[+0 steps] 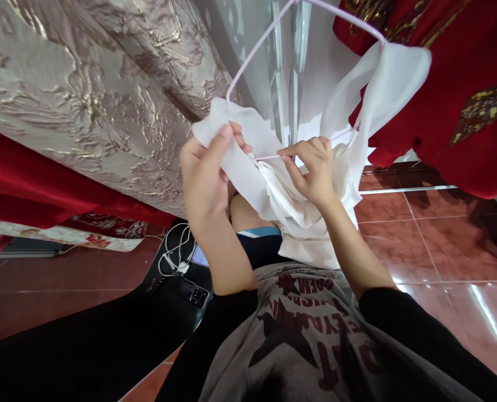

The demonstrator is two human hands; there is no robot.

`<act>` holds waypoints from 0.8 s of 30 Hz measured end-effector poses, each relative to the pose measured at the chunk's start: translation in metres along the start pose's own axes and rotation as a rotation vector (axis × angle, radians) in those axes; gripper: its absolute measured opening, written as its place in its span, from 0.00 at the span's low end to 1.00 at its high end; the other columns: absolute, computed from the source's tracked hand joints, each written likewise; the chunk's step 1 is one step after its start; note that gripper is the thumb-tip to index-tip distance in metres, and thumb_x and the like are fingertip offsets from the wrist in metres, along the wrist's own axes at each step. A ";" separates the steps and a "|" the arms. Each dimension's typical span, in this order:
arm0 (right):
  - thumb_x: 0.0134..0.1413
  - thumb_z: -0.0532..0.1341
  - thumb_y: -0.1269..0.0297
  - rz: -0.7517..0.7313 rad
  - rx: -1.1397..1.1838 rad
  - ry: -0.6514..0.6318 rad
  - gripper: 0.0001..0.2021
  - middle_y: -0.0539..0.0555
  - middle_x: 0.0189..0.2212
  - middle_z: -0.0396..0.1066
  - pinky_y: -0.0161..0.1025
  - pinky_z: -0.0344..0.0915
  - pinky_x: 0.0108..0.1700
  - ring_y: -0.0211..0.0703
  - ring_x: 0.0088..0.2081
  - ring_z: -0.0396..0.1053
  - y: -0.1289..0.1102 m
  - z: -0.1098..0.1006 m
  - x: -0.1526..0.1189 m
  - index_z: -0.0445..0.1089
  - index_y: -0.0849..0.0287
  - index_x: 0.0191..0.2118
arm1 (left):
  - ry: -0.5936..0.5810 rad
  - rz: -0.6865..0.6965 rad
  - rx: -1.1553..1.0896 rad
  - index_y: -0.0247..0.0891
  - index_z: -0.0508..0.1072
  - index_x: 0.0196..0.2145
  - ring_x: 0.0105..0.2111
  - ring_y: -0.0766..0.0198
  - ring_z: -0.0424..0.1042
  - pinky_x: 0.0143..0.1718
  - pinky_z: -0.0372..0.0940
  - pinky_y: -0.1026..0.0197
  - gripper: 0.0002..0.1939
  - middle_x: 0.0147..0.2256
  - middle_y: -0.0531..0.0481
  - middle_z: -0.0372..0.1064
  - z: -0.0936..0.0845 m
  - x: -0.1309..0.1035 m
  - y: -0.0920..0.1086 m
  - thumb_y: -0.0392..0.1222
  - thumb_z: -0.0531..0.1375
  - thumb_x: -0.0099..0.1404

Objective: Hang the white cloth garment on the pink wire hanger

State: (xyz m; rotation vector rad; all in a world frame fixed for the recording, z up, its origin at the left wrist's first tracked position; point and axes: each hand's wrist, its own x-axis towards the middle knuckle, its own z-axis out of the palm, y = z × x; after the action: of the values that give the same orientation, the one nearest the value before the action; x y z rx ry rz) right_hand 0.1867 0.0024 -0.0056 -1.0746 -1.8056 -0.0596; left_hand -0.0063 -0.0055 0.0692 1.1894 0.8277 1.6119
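A sheer white garment (302, 223) drapes over my lap, with one part rising at the right. It hangs on a thin pale pink hanger (257, 50), whose upper bar arches above my hands. My left hand (210, 167) pinches the white fabric near the hanger's left end, its thumb on top. Thumb and index finger of my right hand (313, 167) are closed on the hanger's thin lower bar, just right of my left hand. Folds of the garment lie beneath my right hand.
Embossed pinkish-beige fabric (106, 100) hangs at the left, and red garments with gold decoration (453, 100) at the right. A phone (194, 291) and a white cable (175, 257) lie on a black surface at lower left. Red tiles (433, 245) cover the floor.
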 end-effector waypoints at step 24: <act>0.72 0.50 0.57 0.015 0.053 -0.058 0.16 0.51 0.40 0.75 0.54 0.59 0.64 0.41 0.45 0.69 -0.008 0.004 0.001 0.74 0.53 0.47 | 0.090 -0.090 -0.235 0.39 0.78 0.36 0.27 0.68 0.72 0.32 0.68 0.66 0.05 0.37 0.48 0.77 0.013 -0.021 -0.061 0.40 0.62 0.69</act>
State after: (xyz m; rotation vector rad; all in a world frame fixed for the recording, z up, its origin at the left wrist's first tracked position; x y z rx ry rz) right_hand 0.1782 0.0004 -0.0034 -1.0615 -1.8406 0.0287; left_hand 0.0253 -0.0056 0.0119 0.9081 0.7146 1.6476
